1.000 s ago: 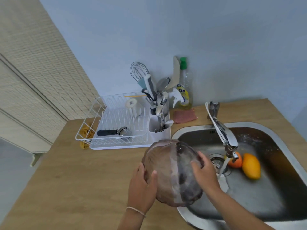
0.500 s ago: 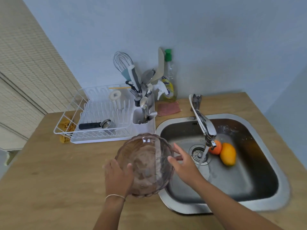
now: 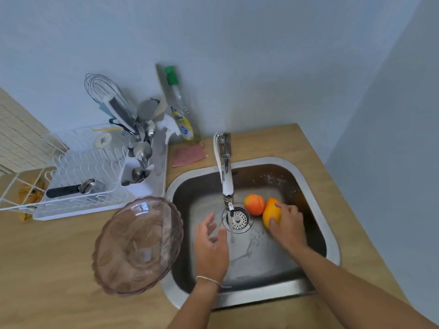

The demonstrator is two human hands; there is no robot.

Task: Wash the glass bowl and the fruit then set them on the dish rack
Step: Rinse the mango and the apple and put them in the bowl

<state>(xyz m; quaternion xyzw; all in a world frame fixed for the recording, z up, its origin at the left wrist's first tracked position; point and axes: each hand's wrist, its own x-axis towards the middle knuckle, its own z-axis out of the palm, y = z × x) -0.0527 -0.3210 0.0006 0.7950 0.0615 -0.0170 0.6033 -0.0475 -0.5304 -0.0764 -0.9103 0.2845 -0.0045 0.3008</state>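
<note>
The tinted glass bowl (image 3: pixel 137 245) sits on the wooden counter, its right edge overlapping the sink rim, with no hand on it. In the steel sink (image 3: pixel 316 203) lie a round orange-red fruit (image 3: pixel 254 204) and a yellow-orange fruit (image 3: pixel 270 211), touching each other. My right hand (image 3: pixel 288 225) wraps its fingers around the yellow-orange fruit. My left hand (image 3: pixel 211 245) hovers over the sink, fingers apart and holding nothing, just left of the water stream. The white dish rack (image 3: pixel 78 176) stands on the counter behind the bowl.
The faucet (image 3: pixel 226 176) runs water onto the drain (image 3: pixel 237 218). A utensil caddy (image 3: pixel 140 160) with a whisk, a soap bottle (image 3: pixel 181 110) and a pink sponge cloth (image 3: pixel 188 154) line the wall. A black-handled tool (image 3: pixel 69 189) lies in the rack.
Both hands have let go of the glass bowl, which now rests on the counter. My right hand has moved into the sink onto the yellow-orange fruit; my left has moved over the sink.
</note>
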